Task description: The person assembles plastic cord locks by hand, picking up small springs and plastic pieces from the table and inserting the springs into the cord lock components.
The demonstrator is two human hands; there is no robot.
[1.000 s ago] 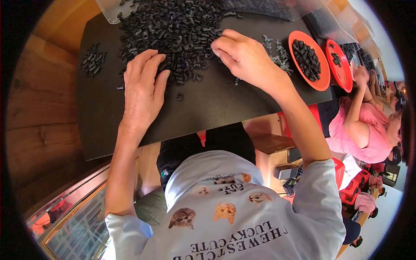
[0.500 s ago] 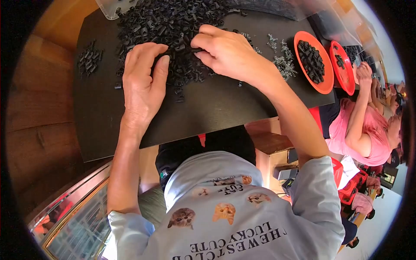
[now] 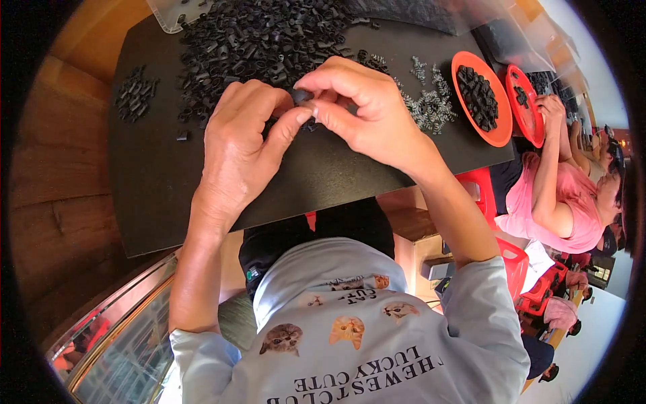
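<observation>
A small black plastic piece (image 3: pixel 301 96) sits between my two hands over the near side of the heap. My left hand (image 3: pixel 242 138) pinches at it from the left, its thumb stretched toward the other thumb. From the right, my right hand (image 3: pixel 373 111) closes on the same piece with thumb and forefinger. The fingers cover most of the piece, so its full shape is hidden. Behind and beneath the hands lies a large heap of small black plastic parts (image 3: pixel 256 40), many of them short and hollow.
A small pile of black parts (image 3: pixel 136 94) lies at the left. Small metal springs (image 3: pixel 431 111) are scattered at the right, beside an orange plate (image 3: pixel 501 131) of black parts. Beyond it, a co-worker in pink (image 3: pixel 552 195) reaches toward a red plate (image 3: pixel 535 131).
Both hands have drawn back from the heap and come together, now meeting at one black piece. The co-worker's hand has moved down to the red plate.
</observation>
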